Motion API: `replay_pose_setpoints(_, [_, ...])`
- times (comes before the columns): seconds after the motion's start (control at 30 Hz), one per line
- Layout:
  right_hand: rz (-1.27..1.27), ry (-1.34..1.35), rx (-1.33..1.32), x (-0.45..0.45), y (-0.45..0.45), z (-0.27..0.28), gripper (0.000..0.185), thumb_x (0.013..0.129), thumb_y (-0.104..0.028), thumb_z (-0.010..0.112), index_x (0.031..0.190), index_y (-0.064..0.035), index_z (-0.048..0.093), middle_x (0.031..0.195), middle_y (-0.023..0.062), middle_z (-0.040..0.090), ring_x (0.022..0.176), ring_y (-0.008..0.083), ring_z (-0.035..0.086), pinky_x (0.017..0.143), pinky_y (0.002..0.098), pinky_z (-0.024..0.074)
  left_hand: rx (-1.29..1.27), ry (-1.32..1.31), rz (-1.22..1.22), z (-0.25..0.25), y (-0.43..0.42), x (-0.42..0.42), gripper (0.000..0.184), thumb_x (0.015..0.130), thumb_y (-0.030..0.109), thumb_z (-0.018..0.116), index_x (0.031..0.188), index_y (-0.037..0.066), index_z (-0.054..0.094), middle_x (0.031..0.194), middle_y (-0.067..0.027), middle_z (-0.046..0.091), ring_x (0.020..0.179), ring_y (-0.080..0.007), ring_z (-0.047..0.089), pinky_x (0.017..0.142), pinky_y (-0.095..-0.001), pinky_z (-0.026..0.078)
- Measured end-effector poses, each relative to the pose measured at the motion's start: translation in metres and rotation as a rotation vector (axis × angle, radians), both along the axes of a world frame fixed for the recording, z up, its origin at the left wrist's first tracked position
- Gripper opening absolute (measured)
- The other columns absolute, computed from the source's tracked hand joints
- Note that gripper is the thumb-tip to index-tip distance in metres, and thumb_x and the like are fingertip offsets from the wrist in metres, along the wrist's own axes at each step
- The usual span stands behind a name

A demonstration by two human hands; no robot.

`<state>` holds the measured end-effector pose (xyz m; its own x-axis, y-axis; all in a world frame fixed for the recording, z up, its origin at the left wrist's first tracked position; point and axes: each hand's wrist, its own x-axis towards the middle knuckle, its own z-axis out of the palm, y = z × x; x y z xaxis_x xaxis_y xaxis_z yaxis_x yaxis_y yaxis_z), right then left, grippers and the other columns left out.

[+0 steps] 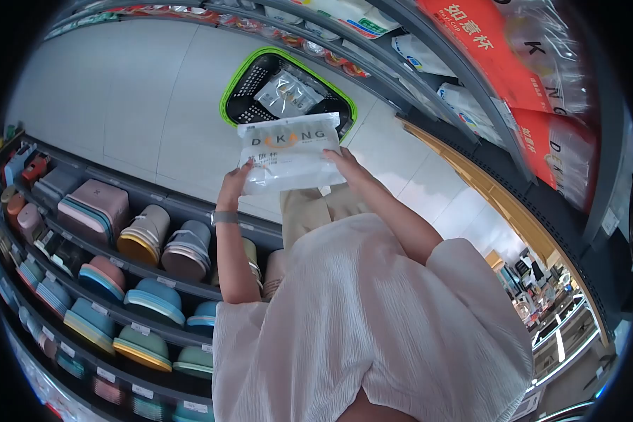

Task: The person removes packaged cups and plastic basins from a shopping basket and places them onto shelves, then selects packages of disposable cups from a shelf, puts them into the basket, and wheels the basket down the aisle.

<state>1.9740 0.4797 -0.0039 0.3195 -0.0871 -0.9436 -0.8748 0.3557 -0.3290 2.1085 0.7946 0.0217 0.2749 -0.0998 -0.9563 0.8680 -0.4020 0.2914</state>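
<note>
Held flat between both hands is a white and clear plastic pack of cups [292, 158] printed "DEKANG". My left hand [236, 180] grips its left edge, with a watch band on the wrist. At the opposite edge, my right hand [347, 167] holds the pack with the thumb on top. Just beyond it, a black shopping basket with a bright green rim [226, 95] sits on the floor. Inside lies a similar silvery pack [288, 95]. The held pack covers the near part of the basket.
To the left, shelves carry stacked basins [153, 301], buckets [144, 234] and a pink storage box [95, 208]. On the right, a shelf holds red and clear cup packs [513, 63]. White packs [418, 55] line the upper shelf. Pale floor tiles [133, 91] stretch along the aisle.
</note>
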Motion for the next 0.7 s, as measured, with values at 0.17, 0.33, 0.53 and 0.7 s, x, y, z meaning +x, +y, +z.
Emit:
replay_pose_setpoints(0.17, [-0.057,-0.010,0.011,-0.018,-0.005,-0.046,0.082,0.089,-0.047,0.070,0.150,-0.0011,0.041,0.143,0.0165,0.055,0.132,0.0275,0.053,0.110,0.0383,0.0413,0.089,-0.110,-0.105,-0.027,-0.031,0.006,0.064,0.089,0.046,0.073,0.122,-0.008,0.068,0.107,-0.0163,0.073,0.096,-0.0223,0.071,0.084,-0.0325,0.054])
replay_pose_setpoints(0.33, [-0.118,0.087,-0.047,-0.039,0.008,-0.117,0.073,0.095,-0.043,0.065,0.152,-0.0056,0.041,0.144,0.0133,0.055,0.133,0.0247,0.052,0.109,0.0396,0.0430,0.299,-0.345,-0.215,-0.114,-0.047,0.006,0.081,0.079,0.048,0.077,0.129,-0.015,0.061,0.110,-0.0311,0.072,0.104,-0.0375,0.072,0.090,-0.0398,0.056])
replay_pose_setpoints(0.53, [-0.227,0.111,-0.055,-0.039,0.029,-0.183,0.077,0.092,-0.053,0.065,0.147,-0.0021,0.046,0.140,0.0165,0.058,0.129,0.0282,0.056,0.105,0.0405,0.0467,0.366,-0.496,-0.286,-0.191,-0.068,0.032,0.070,0.080,0.047,0.076,0.122,-0.008,0.068,0.107,-0.0307,0.072,0.104,-0.0402,0.072,0.092,-0.0427,0.055])
replay_pose_setpoints(0.7, [0.001,0.271,-0.176,-0.011,0.043,-0.234,0.084,0.092,-0.058,0.063,0.145,0.0045,0.043,0.137,0.0246,0.060,0.127,0.0342,0.059,0.105,0.0391,0.0451,0.395,-0.592,-0.367,-0.269,-0.071,0.067,0.067,0.079,0.045,0.076,0.126,-0.003,0.068,0.107,-0.0292,0.073,0.103,-0.0386,0.072,0.092,-0.0433,0.056])
